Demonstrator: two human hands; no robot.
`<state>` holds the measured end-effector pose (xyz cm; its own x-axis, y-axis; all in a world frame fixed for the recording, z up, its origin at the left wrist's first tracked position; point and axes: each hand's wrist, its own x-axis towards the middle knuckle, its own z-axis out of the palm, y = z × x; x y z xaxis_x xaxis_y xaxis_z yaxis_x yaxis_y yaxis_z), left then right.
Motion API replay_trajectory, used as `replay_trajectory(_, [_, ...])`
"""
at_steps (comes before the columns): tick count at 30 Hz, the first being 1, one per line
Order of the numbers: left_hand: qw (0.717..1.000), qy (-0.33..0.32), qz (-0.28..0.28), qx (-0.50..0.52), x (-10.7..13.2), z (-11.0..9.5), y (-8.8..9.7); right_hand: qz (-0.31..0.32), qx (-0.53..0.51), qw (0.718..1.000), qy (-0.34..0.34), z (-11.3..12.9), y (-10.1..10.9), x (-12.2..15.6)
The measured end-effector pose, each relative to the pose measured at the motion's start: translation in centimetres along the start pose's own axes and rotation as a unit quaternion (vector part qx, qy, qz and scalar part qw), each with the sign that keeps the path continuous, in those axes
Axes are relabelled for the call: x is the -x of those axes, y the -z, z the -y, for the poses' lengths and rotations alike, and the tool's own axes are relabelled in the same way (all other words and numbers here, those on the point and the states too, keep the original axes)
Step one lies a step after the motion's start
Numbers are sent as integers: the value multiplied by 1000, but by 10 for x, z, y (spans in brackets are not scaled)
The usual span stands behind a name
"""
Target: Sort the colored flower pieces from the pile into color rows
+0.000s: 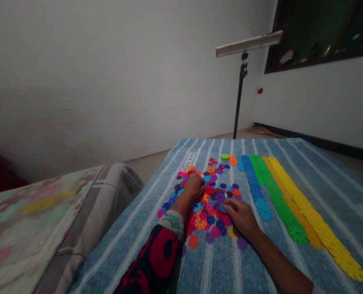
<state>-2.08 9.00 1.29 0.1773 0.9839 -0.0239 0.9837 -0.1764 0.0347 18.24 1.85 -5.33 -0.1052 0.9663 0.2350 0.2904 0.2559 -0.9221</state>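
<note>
A heap of small, flat, flower-shaped plastic discs (210, 204) in many colours lies on a blue striped cloth (322, 171). My left hand (193, 187) rests on the far left of the heap with its fingers curled down onto the discs; what they hold, if anything, is hidden. My right hand (242, 216) lies on the near right of the heap, fingers bent and pressed down on the discs. To the right, sorted discs form long rows: a blue row (255, 188), a green row (276, 200), an orange row (294, 208) and a yellow row (316, 220).
A grey cushion (108, 196) and a patterned sheet (31, 220) lie to the left of the cloth. A black stand with a light bar (249, 43) stands by the white wall behind. A dark window (322, 28) is at upper right.
</note>
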Motion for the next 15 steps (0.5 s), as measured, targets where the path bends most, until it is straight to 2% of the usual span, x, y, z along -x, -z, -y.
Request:
replay_trajectory(9, [999,-27,-33,-24,1,9,-12,0,-11,1000,7,1,-2,-1])
replay_trajectory(15, [998,-45,-38,-27,-3,11,-13,4,-11,1000,10,-1,-2,-2])
